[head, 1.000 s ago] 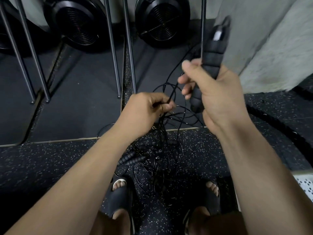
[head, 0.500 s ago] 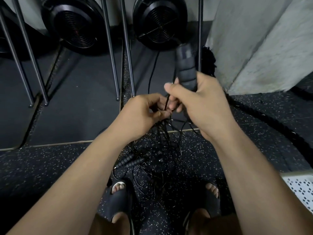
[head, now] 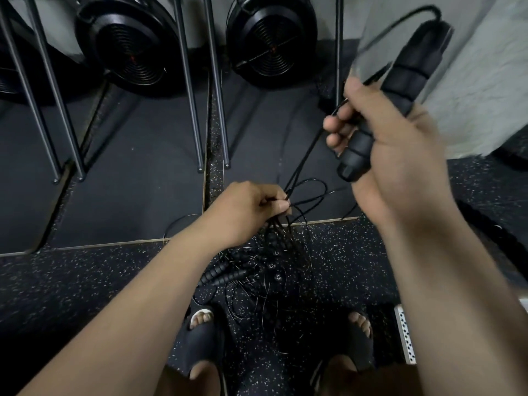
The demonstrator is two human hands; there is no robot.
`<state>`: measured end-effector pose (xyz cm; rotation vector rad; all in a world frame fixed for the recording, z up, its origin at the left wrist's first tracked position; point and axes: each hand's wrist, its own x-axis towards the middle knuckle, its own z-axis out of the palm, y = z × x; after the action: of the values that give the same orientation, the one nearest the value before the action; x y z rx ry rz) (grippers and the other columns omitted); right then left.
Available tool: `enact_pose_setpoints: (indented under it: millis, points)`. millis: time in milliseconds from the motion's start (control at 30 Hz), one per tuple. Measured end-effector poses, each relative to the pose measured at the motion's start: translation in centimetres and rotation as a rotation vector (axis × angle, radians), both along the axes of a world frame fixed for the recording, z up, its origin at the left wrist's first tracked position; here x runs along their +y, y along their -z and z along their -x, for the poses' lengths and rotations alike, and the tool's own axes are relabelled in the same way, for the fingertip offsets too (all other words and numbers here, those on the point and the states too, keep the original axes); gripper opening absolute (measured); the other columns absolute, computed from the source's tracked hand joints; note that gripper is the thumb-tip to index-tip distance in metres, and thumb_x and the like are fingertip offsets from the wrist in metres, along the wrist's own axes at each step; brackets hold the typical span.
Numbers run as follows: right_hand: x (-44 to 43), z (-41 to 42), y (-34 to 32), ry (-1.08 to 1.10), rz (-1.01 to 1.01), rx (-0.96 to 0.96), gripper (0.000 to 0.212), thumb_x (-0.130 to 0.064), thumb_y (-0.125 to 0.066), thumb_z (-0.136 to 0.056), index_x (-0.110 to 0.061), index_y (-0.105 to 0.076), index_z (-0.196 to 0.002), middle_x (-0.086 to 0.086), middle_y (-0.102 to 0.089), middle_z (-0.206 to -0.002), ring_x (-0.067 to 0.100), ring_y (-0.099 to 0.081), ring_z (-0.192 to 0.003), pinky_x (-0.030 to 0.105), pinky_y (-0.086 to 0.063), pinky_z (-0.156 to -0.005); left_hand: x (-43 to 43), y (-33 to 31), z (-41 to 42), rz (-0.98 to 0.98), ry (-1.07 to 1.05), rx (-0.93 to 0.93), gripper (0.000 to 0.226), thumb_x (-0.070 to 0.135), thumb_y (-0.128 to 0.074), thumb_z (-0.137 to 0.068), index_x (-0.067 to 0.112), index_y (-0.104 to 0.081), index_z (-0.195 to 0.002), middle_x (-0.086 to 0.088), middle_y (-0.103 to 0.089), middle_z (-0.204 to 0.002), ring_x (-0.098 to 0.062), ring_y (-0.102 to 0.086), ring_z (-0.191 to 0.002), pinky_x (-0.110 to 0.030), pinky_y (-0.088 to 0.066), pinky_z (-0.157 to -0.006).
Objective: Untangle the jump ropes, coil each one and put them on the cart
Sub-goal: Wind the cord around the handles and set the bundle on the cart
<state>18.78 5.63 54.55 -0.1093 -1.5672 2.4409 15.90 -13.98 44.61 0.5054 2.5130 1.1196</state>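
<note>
My right hand (head: 394, 155) grips a black ribbed jump-rope handle (head: 405, 81), raised at the upper right; its thin black cord loops off the top end and runs down to my left hand (head: 248, 210). That hand pinches a bunch of thin black cords (head: 303, 195) between thumb and fingers. Below it a tangle of black ropes (head: 271, 281) hangs down to the speckled floor, with two more ribbed handles (head: 225, 274) lying side by side in it.
Metal rack legs (head: 191, 104) stand on dark mats ahead, with black round fan-like machines (head: 128, 44) behind. A grey concrete wall (head: 471, 81) rises at the right. My sandalled feet (head: 200, 332) flank the tangle. A perforated white edge (head: 404, 332) shows at the lower right.
My right hand has swung the handle up and to the right, away from my left hand, drawing its cord taut. The left hand keeps its pinch on the cords.
</note>
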Motion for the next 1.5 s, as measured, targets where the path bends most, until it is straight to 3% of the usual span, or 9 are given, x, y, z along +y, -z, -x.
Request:
enact_pose_setpoints:
  millis: [133, 267, 467, 733, 1067, 1200, 1333, 1433, 1500]
  points:
    - [0.1, 0.3, 0.9, 0.009, -0.125, -0.115, 0.018, -0.019, -0.074, -0.102, -0.006, -0.066, -0.113, 0.006, -0.069, -0.081, 0.016, -0.064, -0.069, 0.028, -0.052, -0.061, 0.7, -0.3, -0.4, -0.084, 0.014, -0.018, 0.017, 0.038, -0.067, -0.105, 0.031, -0.077, -0.094, 0.012, -0.079, -0.092, -0.009, -0.072, -0.089, -0.036, -0.058, -0.091]
    - [-0.2, 0.3, 2.4, -0.059, -0.323, -0.294, 0.012, -0.020, -0.080, -0.097, -0.011, -0.073, -0.102, 0.004, -0.074, -0.077, 0.014, -0.062, -0.061, 0.023, -0.049, -0.052, 0.7, -1.1, -0.2, -0.168, 0.015, 0.026, 0.020, 0.043, -0.065, -0.106, 0.031, -0.073, -0.091, 0.004, -0.074, -0.081, -0.015, -0.061, -0.068, -0.037, -0.050, -0.070]
    - [-0.6, 0.5, 3.8, -0.092, -0.632, -0.349, 0.023, -0.029, -0.082, -0.093, -0.008, -0.072, -0.097, -0.001, -0.068, -0.067, 0.012, -0.060, -0.054, 0.028, -0.052, -0.053, 0.3, -2.1, -0.6, -0.261, 0.034, 0.025, 0.018, 0.036, -0.067, -0.105, 0.026, -0.074, -0.092, 0.010, -0.075, -0.083, -0.029, -0.067, -0.074, -0.043, -0.056, -0.076]
    - [-0.4, 0.1, 3.2, -0.294, -0.760, -0.417, 0.008, -0.013, -0.075, -0.090, -0.007, -0.074, -0.086, 0.003, -0.075, -0.069, 0.011, -0.059, -0.057, 0.029, -0.047, -0.052, -0.2, -2.2, -0.9, -0.186, 0.012, 0.025, 0.010, 0.037, -0.073, -0.101, 0.031, -0.082, -0.100, 0.014, -0.079, -0.094, -0.011, -0.073, -0.091, -0.048, -0.057, -0.095]
    - [-0.1, 0.2, 2.2, -0.138, -0.580, -0.238, 0.009, -0.012, -0.076, -0.095, -0.012, -0.071, -0.087, 0.001, -0.072, -0.069, 0.013, -0.064, -0.058, 0.028, -0.047, -0.053, -0.5, -3.0, -0.3, -0.280, -0.062, -0.056, 0.029, 0.035, -0.059, -0.087, 0.034, -0.066, -0.115, 0.011, -0.071, -0.113, -0.017, -0.066, -0.108, -0.044, -0.050, -0.106]
    - [0.4, 0.1, 1.9, -0.153, -0.452, -0.236, 0.012, -0.010, -0.075, -0.096, -0.015, -0.069, -0.087, 0.002, -0.069, -0.071, 0.014, -0.061, -0.059, 0.027, -0.046, -0.053, -0.9, -3.0, -0.6, -0.173, -0.020, 0.047, 0.038, 0.049, -0.054, -0.087, 0.046, -0.065, -0.123, 0.028, -0.056, -0.128, 0.006, -0.052, -0.127, -0.022, -0.041, -0.110]
    - [1.1, 0.2, 1.5, -0.175, -0.409, -0.215, 0.014, -0.011, -0.075, -0.097, -0.018, -0.069, -0.086, 0.002, -0.068, -0.072, 0.014, -0.060, -0.062, 0.029, -0.046, -0.056, -2.2, -1.6, 1.9, -0.223, 0.153, -0.167, 0.044, 0.034, -0.046, -0.103, 0.045, -0.067, -0.139, 0.026, -0.053, -0.142, -0.010, -0.044, -0.146, -0.024, -0.041, -0.109]
    - [1.1, 0.0, 1.4, -0.210, -0.406, -0.200, 0.013, -0.011, -0.074, -0.097, -0.017, -0.068, -0.088, 0.003, -0.067, -0.073, 0.015, -0.059, -0.062, 0.030, -0.045, -0.057, -1.7, -1.9, 1.0, -0.182, 0.039, 0.008, 0.050, 0.026, -0.043, -0.101, 0.050, -0.062, -0.139, 0.031, -0.051, -0.149, 0.009, -0.052, -0.125, -0.019, -0.042, -0.108]
    - [1.0, -0.1, 1.5, -0.228, -0.400, -0.198, 0.013, -0.010, -0.074, -0.097, -0.017, -0.068, -0.088, 0.003, -0.067, -0.073, 0.015, -0.059, -0.061, 0.030, -0.045, -0.057, -1.8, -1.3, 0.3, -0.097, 0.048, 0.150, 0.059, 0.017, -0.059, -0.091, 0.044, -0.057, -0.144, 0.026, -0.050, -0.150, 0.007, -0.047, -0.137, -0.023, -0.038, -0.115]
